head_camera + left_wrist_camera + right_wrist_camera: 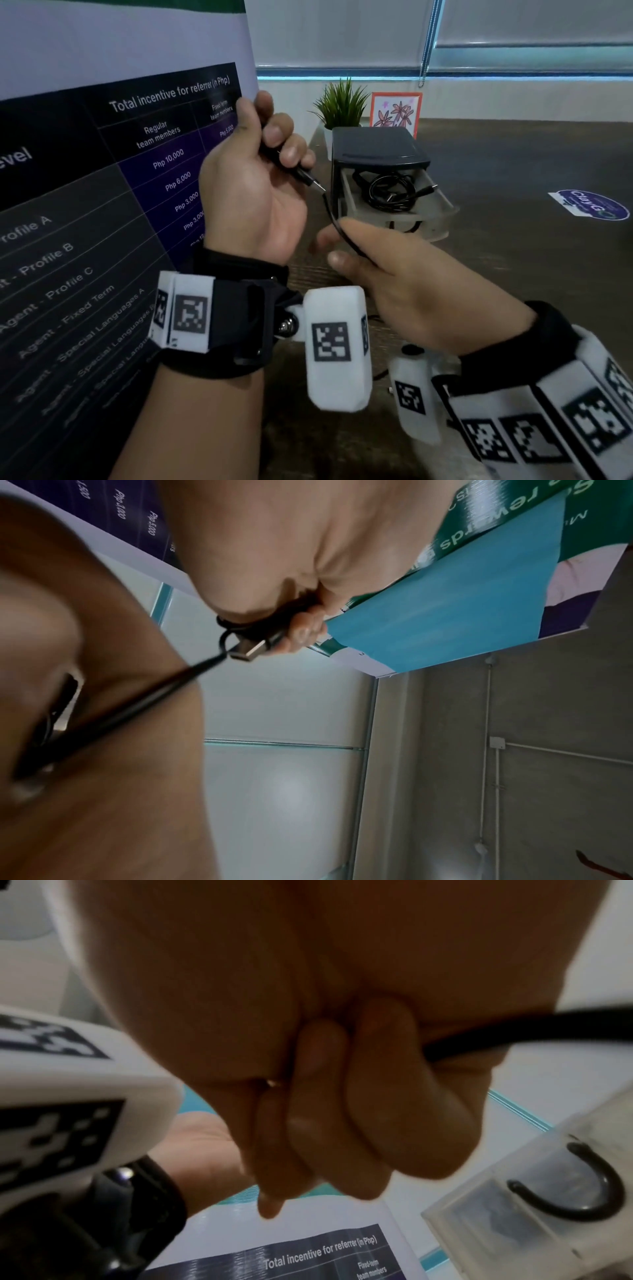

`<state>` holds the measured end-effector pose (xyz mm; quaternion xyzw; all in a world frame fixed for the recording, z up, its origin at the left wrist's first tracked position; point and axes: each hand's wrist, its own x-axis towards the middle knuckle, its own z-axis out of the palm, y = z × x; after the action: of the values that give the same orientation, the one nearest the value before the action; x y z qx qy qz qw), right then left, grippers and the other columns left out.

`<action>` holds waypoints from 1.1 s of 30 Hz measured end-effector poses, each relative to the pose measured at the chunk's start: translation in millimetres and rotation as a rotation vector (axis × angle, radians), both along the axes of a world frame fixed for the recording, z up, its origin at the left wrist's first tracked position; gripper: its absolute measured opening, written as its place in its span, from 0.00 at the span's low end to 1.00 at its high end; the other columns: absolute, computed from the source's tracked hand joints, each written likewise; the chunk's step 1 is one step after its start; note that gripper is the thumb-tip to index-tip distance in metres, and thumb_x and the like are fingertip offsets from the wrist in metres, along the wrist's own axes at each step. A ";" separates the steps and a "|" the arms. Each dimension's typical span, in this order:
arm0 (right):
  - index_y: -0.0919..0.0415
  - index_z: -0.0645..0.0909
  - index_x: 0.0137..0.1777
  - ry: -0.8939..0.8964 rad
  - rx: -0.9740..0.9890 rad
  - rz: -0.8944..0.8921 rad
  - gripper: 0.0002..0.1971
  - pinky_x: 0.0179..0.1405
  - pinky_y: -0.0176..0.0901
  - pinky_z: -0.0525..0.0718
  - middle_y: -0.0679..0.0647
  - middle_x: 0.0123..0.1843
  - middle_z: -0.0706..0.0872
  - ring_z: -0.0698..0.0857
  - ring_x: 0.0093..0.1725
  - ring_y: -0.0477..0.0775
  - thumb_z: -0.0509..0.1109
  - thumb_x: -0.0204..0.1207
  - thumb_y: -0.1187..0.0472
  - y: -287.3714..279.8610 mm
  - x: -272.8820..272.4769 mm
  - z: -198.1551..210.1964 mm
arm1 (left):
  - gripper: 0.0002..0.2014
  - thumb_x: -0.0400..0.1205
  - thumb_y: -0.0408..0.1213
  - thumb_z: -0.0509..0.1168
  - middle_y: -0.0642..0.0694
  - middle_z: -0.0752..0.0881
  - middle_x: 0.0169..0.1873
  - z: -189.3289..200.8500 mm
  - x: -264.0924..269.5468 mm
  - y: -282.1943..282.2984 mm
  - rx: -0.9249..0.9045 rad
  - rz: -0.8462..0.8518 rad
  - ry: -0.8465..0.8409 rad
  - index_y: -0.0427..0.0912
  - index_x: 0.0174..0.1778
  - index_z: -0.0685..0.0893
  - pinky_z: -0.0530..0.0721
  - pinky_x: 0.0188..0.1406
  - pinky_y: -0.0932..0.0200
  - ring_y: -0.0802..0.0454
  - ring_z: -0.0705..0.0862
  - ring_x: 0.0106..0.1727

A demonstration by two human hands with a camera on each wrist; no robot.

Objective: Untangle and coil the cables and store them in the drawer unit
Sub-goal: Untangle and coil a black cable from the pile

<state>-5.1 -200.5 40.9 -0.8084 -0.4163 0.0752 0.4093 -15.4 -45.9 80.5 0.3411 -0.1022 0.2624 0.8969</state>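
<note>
Right hand, fingers curled around thin black cable; left hand clenches its plug end. Open translucent plastic drawer beyond. Risk: slack snagging, loops re-tangling.

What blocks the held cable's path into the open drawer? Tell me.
Nothing visible does. The cable, held by both the left hand and the right hand, faces the open drawer, which already holds a coiled cable.

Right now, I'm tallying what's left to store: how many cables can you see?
2. One black cable stretched between the left hand and right hand; one coiled cable in the open drawer. Others may be hidden.
</note>
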 end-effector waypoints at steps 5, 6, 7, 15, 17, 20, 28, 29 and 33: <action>0.41 0.83 0.61 -0.022 -0.097 0.012 0.10 0.57 0.30 0.81 0.33 0.59 0.87 0.82 0.59 0.32 0.62 0.86 0.53 -6.8 -4.6 9.8 | 0.13 0.90 0.42 0.57 0.51 0.81 0.25 -6.2 1.3 -2.8 0.287 0.374 0.162 0.36 0.53 0.81 0.82 0.31 0.61 0.56 0.83 0.27; 0.42 0.83 0.60 -0.058 -0.098 0.016 0.10 0.56 0.30 0.81 0.32 0.57 0.87 0.82 0.58 0.32 0.63 0.85 0.52 -10.0 -5.8 15.1 | 0.13 0.90 0.41 0.58 0.50 0.83 0.25 -6.5 0.7 -3.4 0.425 0.437 0.181 0.35 0.53 0.82 0.84 0.32 0.60 0.55 0.84 0.28; 0.44 0.85 0.57 -0.080 -0.084 0.020 0.09 0.55 0.35 0.83 0.35 0.54 0.89 0.84 0.55 0.35 0.64 0.85 0.52 -11.8 -6.6 19.6 | 0.12 0.89 0.40 0.60 0.50 0.84 0.25 -6.4 -0.1 -3.9 0.581 0.471 0.204 0.35 0.53 0.83 0.84 0.32 0.61 0.55 0.86 0.28; 0.46 0.90 0.38 -0.295 0.288 -0.283 0.03 0.31 0.29 0.78 0.39 0.33 0.89 0.84 0.32 0.39 0.79 0.71 0.50 -31.4 3.2 36.0 | 0.27 0.88 0.55 0.54 0.52 0.77 0.16 -11.7 -5.9 -18.1 1.321 0.173 0.442 0.45 0.28 0.81 0.72 0.23 0.62 0.58 0.75 0.18; 0.50 0.89 0.38 -0.303 0.441 -0.355 0.07 0.28 0.33 0.79 0.47 0.32 0.90 0.84 0.29 0.44 0.83 0.65 0.50 -35.1 8.1 34.4 | 0.31 0.86 0.60 0.51 0.53 0.73 0.16 -9.9 -8.4 -22.0 1.308 0.075 0.452 0.44 0.24 0.77 0.69 0.22 0.65 0.58 0.71 0.18; 0.55 0.87 0.39 -0.270 0.606 -0.374 0.10 0.30 0.46 0.83 0.61 0.36 0.89 0.84 0.32 0.58 0.85 0.64 0.54 -32.2 13.8 29.7 | 0.28 0.88 0.57 0.52 0.49 0.67 0.17 -8.9 -10.0 -25.1 1.186 -0.126 0.368 0.44 0.25 0.70 0.61 0.15 0.65 0.53 0.63 0.18; 0.56 0.85 0.40 -0.139 0.633 -0.326 0.13 0.27 0.29 0.69 0.46 0.27 0.79 0.74 0.25 0.39 0.66 0.85 0.56 -12.2 16.8 15.8 | 0.21 0.89 0.47 0.50 0.54 0.63 0.17 -7.1 -9.5 -19.6 0.719 -0.441 0.111 0.43 0.30 0.71 0.53 0.15 0.58 0.57 0.58 0.14; 0.58 0.84 0.40 -0.121 0.614 -0.312 0.14 0.28 0.32 0.68 0.49 0.27 0.77 0.72 0.25 0.41 0.64 0.86 0.55 -10.3 18.6 13.1 | 0.21 0.90 0.46 0.49 0.55 0.64 0.17 -6.9 -8.2 -19.5 0.661 -0.464 0.096 0.42 0.32 0.73 0.54 0.16 0.57 0.58 0.60 0.14; 0.52 0.81 0.42 -0.066 0.534 -0.272 0.14 0.30 0.41 0.67 0.54 0.30 0.75 0.70 0.27 0.42 0.60 0.87 0.52 -9.6 24.8 8.4 | 0.22 0.91 0.46 0.47 0.55 0.65 0.18 -7.6 -3.7 -19.7 0.545 -0.470 0.092 0.40 0.39 0.77 0.60 0.16 0.62 0.60 0.63 0.14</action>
<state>19.7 -210.1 49.3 -0.7225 -0.3222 -0.1186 0.6001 -19.2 -65.7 72.9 0.5462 -0.2034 -0.0033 0.8126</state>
